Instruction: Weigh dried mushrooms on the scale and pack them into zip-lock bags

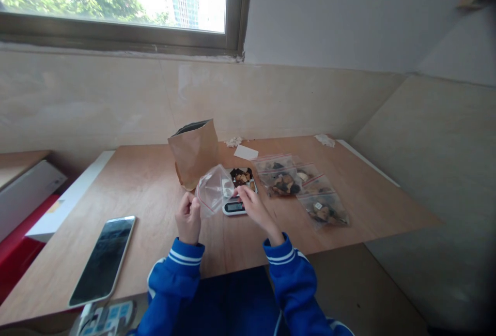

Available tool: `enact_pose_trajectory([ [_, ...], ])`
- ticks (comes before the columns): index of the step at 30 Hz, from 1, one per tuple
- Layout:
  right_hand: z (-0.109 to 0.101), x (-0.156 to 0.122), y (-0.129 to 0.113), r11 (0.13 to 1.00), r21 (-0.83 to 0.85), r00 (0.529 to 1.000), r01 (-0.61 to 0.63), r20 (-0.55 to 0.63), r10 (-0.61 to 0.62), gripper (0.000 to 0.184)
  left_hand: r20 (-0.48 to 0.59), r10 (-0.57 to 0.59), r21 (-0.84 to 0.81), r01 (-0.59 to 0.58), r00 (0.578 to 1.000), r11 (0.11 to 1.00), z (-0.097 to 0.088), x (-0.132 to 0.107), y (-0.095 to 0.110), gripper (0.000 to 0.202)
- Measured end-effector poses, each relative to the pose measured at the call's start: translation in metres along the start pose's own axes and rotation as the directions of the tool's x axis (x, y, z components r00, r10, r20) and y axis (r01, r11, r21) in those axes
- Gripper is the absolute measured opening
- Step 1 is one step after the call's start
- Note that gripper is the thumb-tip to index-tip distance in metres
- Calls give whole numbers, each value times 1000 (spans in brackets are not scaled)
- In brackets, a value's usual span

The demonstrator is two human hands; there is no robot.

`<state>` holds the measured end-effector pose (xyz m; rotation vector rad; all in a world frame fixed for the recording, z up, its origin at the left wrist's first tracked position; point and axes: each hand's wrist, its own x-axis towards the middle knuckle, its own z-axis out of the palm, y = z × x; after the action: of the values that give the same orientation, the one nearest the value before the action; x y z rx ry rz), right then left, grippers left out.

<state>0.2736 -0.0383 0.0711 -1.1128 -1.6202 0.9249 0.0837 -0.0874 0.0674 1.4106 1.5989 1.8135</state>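
My left hand [188, 217] and my right hand [251, 205] both pinch an empty clear zip bag [214, 188] and hold it up above the wooden table [155, 186]. The left grips its lower left edge, the right its right edge. Just behind the bag sits a small digital scale [234, 206] with a heap of dried pieces [243, 176] on its pan. A brown paper bag [194, 153] stands open behind it. To the right lie several filled zip bags [300, 183].
A smartphone [104, 258] lies face up at the front left. A white paper slip [245, 152] and crumpled scraps [233, 141] lie near the wall. White boards [67, 199] lean at the table's left edge. A window is above.
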Motion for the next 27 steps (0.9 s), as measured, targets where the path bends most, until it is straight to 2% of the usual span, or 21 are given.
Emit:
enact_pose_trajectory([
  [2,-10,9,13,976,-210,984,64,-150,-97,40,-37,-11,-42,10,999,999,10,8,-3,32],
  [4,-14,15,29,912,-409,947,21,-285,-150,37,-72,-14,-79,8,997,997,22,14,-11,32],
  [6,-12,18,47,842,-537,930,-37,-327,-168,38,-105,3,-87,-12,994,996,32,15,-22,33],
  [9,-5,17,66,785,-618,933,-45,-306,-188,37,-119,44,-47,-50,992,998,44,9,-40,33],
  [14,-3,14,73,829,-558,924,-30,-332,-190,25,-110,35,-8,-36,993,999,46,-1,-58,33],
  [21,-14,10,72,908,-417,903,-38,-403,-147,23,-91,63,4,-63,994,998,43,-2,-59,33],
  [25,-14,12,49,935,-352,879,-48,-458,-128,29,-74,66,0,-66,995,998,44,-4,-58,33],
  [27,-6,16,27,972,-232,903,-29,-424,-75,32,-59,65,4,-65,996,998,44,-4,-60,33],
])
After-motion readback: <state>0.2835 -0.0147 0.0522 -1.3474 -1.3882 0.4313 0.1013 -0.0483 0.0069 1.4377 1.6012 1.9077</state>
